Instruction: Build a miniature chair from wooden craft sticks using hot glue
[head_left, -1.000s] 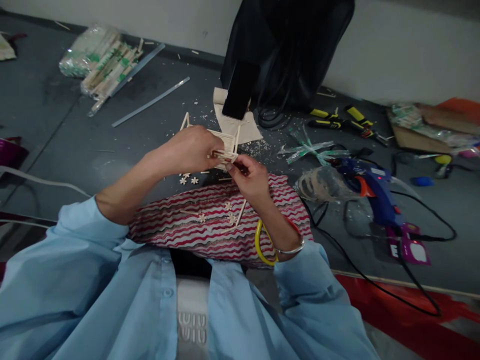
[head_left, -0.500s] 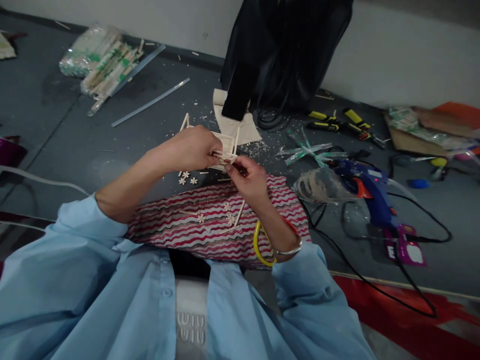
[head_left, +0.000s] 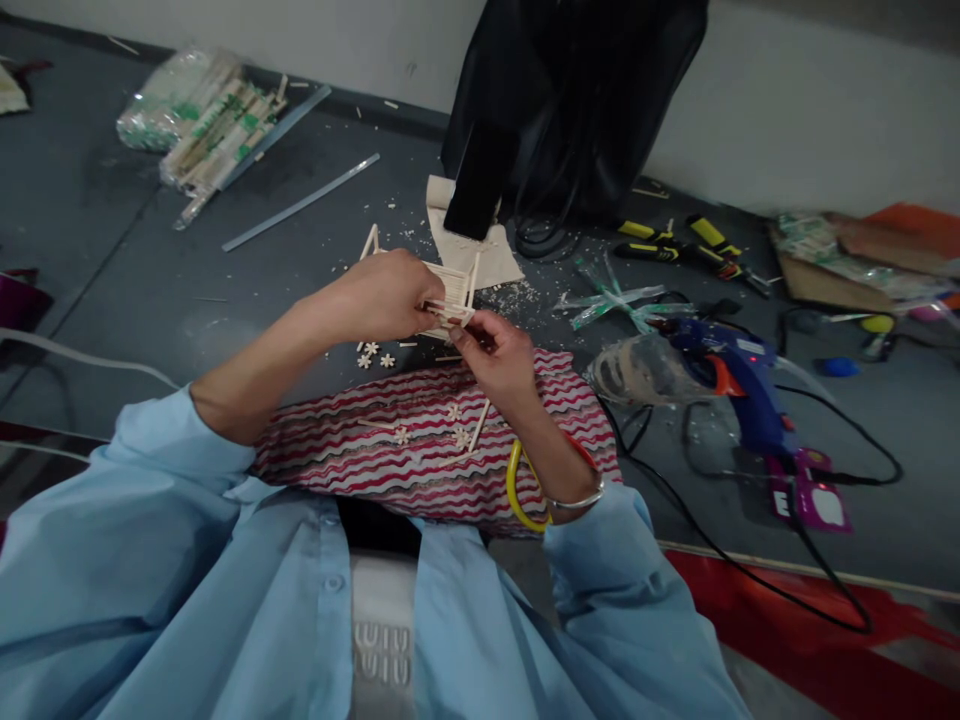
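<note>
Between my hands is a small frame of thin wooden sticks (head_left: 454, 284), with slats across it and posts standing up at its corners. My left hand (head_left: 397, 295) reaches over it from the left, fingers closed on its near side and hiding part of it. My right hand (head_left: 499, 355) pinches the near right corner of the same frame between thumb and fingers. Small flower-shaped wooden pieces (head_left: 387, 360) lie on the table just below the frame. More flower pieces (head_left: 403, 435) and loose sticks (head_left: 478, 425) rest on a red-and-white wavy-striped cloth (head_left: 322, 455) in front of me.
A blue glue gun (head_left: 739, 365) with its cable lies at the right, beside a plastic bottle (head_left: 637, 370). Pliers (head_left: 649, 243) are behind it. A phone (head_left: 480, 185) leans on a black bag (head_left: 577, 90). Bagged sticks (head_left: 225, 140) and a glue stick (head_left: 300, 203) lie at the left.
</note>
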